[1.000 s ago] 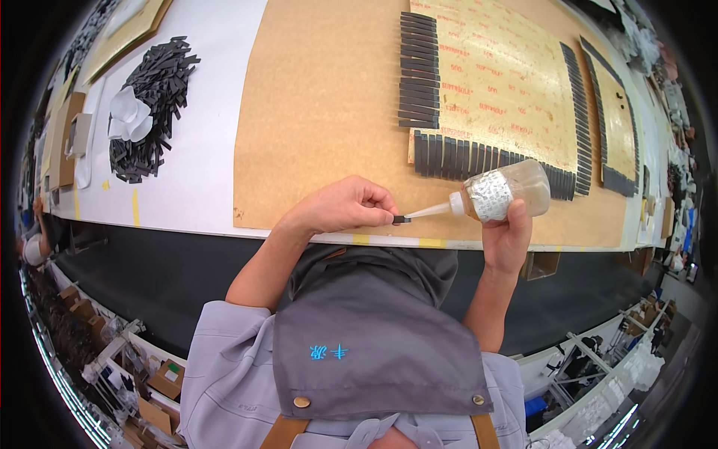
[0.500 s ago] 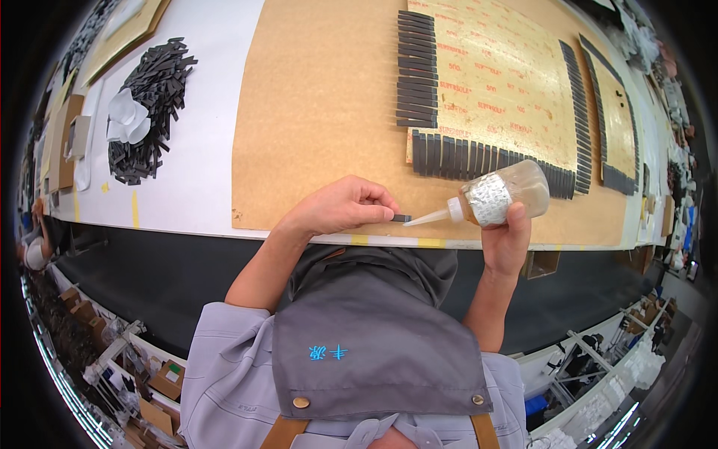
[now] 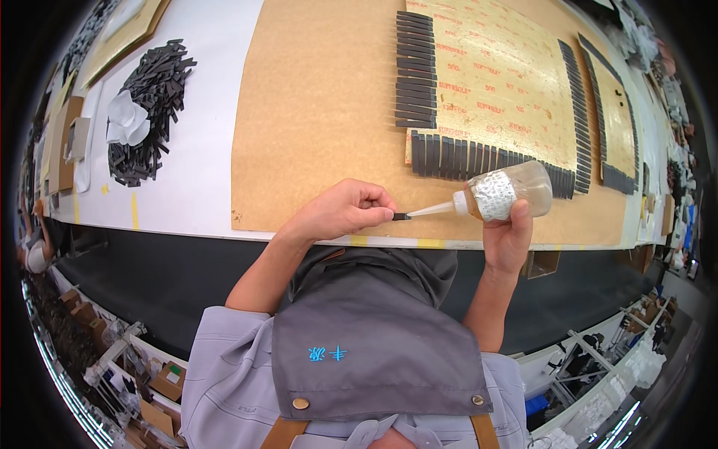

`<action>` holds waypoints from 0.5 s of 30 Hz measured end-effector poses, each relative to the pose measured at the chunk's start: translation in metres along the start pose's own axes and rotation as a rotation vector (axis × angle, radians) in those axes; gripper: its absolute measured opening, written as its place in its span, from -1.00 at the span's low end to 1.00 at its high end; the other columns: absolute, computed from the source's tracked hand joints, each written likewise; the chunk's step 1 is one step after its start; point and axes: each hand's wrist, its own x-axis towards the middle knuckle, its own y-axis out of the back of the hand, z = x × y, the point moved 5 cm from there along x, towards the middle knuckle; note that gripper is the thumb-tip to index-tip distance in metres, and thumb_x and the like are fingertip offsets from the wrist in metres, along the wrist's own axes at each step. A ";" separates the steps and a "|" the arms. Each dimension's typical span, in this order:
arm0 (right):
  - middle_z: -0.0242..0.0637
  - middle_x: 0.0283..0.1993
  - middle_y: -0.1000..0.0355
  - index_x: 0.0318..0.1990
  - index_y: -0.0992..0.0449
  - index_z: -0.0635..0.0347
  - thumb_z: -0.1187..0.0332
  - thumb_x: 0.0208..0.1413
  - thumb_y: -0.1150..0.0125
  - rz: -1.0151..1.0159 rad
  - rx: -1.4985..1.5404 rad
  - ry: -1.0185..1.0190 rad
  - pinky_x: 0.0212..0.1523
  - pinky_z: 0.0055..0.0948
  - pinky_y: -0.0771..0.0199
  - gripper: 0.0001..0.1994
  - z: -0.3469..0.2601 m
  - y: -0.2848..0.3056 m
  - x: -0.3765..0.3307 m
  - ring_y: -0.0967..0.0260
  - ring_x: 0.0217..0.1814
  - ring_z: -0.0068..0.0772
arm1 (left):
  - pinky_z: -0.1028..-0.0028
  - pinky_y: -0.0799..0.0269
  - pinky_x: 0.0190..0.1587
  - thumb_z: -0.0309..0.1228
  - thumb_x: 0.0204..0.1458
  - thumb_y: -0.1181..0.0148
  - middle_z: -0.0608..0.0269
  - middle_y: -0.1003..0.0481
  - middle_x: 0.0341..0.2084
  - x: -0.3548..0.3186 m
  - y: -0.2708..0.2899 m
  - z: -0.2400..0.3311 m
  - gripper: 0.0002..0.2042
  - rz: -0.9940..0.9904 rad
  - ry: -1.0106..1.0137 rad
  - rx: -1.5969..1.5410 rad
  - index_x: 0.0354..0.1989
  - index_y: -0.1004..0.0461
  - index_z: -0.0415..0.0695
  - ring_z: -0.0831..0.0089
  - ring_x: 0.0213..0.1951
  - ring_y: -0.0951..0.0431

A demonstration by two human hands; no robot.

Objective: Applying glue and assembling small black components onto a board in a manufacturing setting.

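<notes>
Between the thumb and fingers of my left hand [image 3: 351,209] is a small black strip [image 3: 402,216], its free end pointing right. My right hand [image 3: 508,238] grips a clear squeeze bottle [image 3: 535,188] with a silvery wrapped band and a long white nozzle. The bottle lies tilted on its side, and the nozzle tip meets the end of the strip. Just beyond the bottle, a yellowish printed board [image 3: 501,82] has rows of black strips [image 3: 479,156] laid along its left, near and right edges.
A heap of loose black strips [image 3: 153,105] lies at the left on the white tabletop [image 3: 206,112], with a white crumpled piece [image 3: 129,120] on it. Brown paper [image 3: 314,97] covers the middle. At the far right is another strip-edged board [image 3: 615,112]. A person works at the left edge.
The bottle has shifted slightly right, and its nozzle has tipped up from below the strip's end onto it. My left hand has barely moved.
</notes>
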 end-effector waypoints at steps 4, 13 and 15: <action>-0.23 0.02 -0.34 0.10 -0.21 0.28 0.11 0.06 -0.13 -0.011 0.001 -0.004 0.11 -0.12 -0.33 -0.46 0.000 -0.001 -0.001 -0.34 0.05 -0.27 | 0.66 -0.12 -0.56 -0.40 0.03 -0.09 0.51 -0.33 -0.62 0.000 -0.001 0.002 -0.86 0.017 0.018 0.009 -0.39 -0.48 -0.23 0.75 -0.57 -0.22; -0.29 0.04 -0.33 0.11 -0.21 0.25 0.12 0.06 -0.14 -0.024 -0.007 -0.016 0.10 -0.33 -0.32 -0.46 -0.002 -0.007 -0.002 -0.30 0.08 -0.42 | 0.66 -0.13 -0.56 -0.40 0.01 -0.09 0.50 -0.33 -0.63 0.002 0.000 -0.001 -0.86 0.024 0.025 0.004 -0.41 -0.48 -0.23 0.75 -0.58 -0.22; -0.30 0.05 -0.32 0.11 -0.21 0.25 0.12 0.06 -0.15 -0.023 -0.005 -0.021 0.10 -0.34 -0.32 -0.46 -0.001 -0.008 -0.001 -0.30 0.08 -0.42 | 0.65 -0.12 -0.57 -0.40 0.01 -0.09 0.50 -0.33 -0.64 0.002 0.000 -0.001 -0.86 0.020 0.023 0.000 -0.41 -0.48 -0.23 0.75 -0.58 -0.22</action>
